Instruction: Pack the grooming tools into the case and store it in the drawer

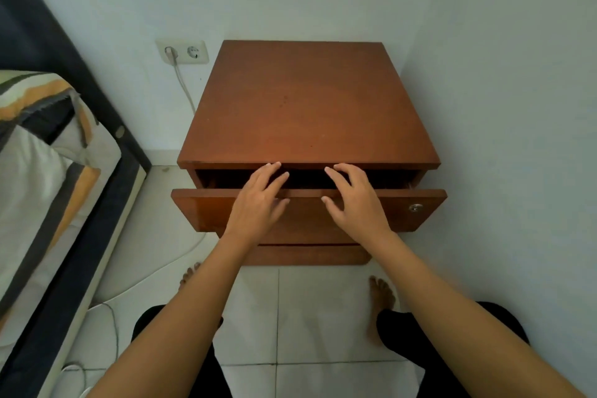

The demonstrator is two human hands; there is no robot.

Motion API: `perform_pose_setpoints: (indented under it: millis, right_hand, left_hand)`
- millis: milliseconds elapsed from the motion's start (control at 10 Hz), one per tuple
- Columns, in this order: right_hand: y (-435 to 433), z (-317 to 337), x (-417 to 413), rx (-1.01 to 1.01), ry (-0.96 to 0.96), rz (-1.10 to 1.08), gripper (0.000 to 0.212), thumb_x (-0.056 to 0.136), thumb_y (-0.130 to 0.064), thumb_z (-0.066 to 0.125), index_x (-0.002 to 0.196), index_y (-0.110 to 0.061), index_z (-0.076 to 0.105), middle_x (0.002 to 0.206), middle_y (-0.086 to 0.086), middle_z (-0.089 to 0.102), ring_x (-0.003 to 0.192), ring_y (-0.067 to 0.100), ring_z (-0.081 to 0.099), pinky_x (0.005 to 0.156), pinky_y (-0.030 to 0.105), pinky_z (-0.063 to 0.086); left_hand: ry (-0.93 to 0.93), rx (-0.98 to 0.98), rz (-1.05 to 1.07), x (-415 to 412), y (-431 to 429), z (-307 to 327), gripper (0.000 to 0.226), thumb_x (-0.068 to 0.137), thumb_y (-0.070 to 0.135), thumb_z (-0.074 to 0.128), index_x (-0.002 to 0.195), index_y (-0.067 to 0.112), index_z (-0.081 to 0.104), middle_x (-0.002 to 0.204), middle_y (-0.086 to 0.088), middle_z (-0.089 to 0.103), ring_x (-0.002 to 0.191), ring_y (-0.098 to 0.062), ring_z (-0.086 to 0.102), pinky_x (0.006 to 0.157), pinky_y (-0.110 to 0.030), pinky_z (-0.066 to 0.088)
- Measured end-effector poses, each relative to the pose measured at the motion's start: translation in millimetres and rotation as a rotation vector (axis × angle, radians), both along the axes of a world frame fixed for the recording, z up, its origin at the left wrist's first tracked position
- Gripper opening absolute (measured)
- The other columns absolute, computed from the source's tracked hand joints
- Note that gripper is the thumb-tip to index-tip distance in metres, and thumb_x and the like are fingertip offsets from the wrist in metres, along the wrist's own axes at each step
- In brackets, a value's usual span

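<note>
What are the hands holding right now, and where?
Nothing is gripped. The left hand and right hand rest open on the drawer front, at its top edge.

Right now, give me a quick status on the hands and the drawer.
Left hand and right hand open, empty, fingers over top drawer front edge. Drawer partly open, inside too dark to read. Case not visible. Nightstand top bare.

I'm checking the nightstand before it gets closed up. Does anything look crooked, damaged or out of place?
Nothing stands out. The top drawer is partly open and sits level, with the left hand and right hand resting open on its front edge. Its interior is too dark to check.
</note>
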State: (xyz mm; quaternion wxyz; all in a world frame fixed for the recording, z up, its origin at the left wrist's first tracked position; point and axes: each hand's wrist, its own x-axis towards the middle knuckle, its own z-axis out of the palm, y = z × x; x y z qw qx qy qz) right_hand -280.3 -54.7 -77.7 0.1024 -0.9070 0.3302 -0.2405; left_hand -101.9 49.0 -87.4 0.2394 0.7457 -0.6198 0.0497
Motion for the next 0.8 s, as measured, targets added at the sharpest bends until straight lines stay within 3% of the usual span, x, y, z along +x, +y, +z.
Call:
perform_pose_setpoints:
  millis: [100,200,400,500,700,800]
  right_hand:
    - [-16.2,-2.5,7.2,-0.027,0.036,0.000,0.049,0.087,-0.027,0.059,0.131,-0.009,0.047,0.132,0.013,0.050,0.128,0.026,0.043,0.103,0.036,0.040]
    - [-25.5,-7.5,14.3,-0.077,0.036,-0.044,0.041,0.086,-0.027,0.060,0.124,-0.012,0.053,0.124,0.012,0.055,0.120,0.027,0.049,0.098,0.039,0.044]
    - [-36.9,-12.0,28.3,-0.166,-0.020,-0.117,0.026,0.081,-0.021,0.064,0.106,-0.016,0.058,0.109,0.009,0.059,0.103,0.024,0.046,0.085,0.037,0.046]
    - [-38.9,-8.3,32.0,-0.162,0.009,-0.118,0.026,0.079,-0.017,0.065,0.104,-0.016,0.057,0.106,0.009,0.059,0.099,0.027,0.050,0.082,0.037,0.046]
    - [-26.0,10.3,27.5,-0.061,0.144,-0.095,0.037,0.079,-0.012,0.064,0.114,-0.012,0.053,0.114,0.011,0.054,0.105,0.031,0.050,0.084,0.040,0.047]
    - [-9.2,17.1,20.2,0.035,0.225,-0.095,0.046,0.083,-0.011,0.059,0.127,-0.012,0.046,0.129,0.010,0.045,0.119,0.029,0.041,0.091,0.038,0.044]
  left_hand:
    - [-0.038,0.019,0.047,11.1,-13.3,-2.6,0.056,0.085,0.029,0.063,0.135,0.010,0.045,0.144,-0.014,0.042,0.135,-0.030,0.036,0.109,-0.040,0.029]
    - [-0.043,0.022,0.077,15.2,-24.6,-3.2,0.053,0.086,0.029,0.063,0.131,0.009,0.048,0.136,-0.015,0.050,0.128,-0.031,0.045,0.106,-0.040,0.034]
    - [-0.074,-0.049,0.144,16.5,-38.6,-1.2,0.034,0.081,0.020,0.067,0.112,0.008,0.058,0.111,-0.015,0.059,0.103,-0.033,0.055,0.084,-0.039,0.046]
    - [-0.095,-0.034,0.148,16.3,-40.1,1.5,0.032,0.081,0.014,0.065,0.111,0.007,0.057,0.111,-0.016,0.059,0.101,-0.034,0.055,0.081,-0.040,0.046]
    - [-0.017,0.178,0.073,13.9,-28.8,20.7,0.049,0.089,0.026,0.057,0.133,0.011,0.043,0.137,-0.011,0.044,0.127,-0.028,0.038,0.101,-0.037,0.036]
    - [0.048,0.324,0.040,11.5,-12.0,30.2,0.062,0.091,0.032,0.054,0.143,0.013,0.028,0.153,-0.008,0.024,0.141,-0.025,0.020,0.112,-0.037,0.024]
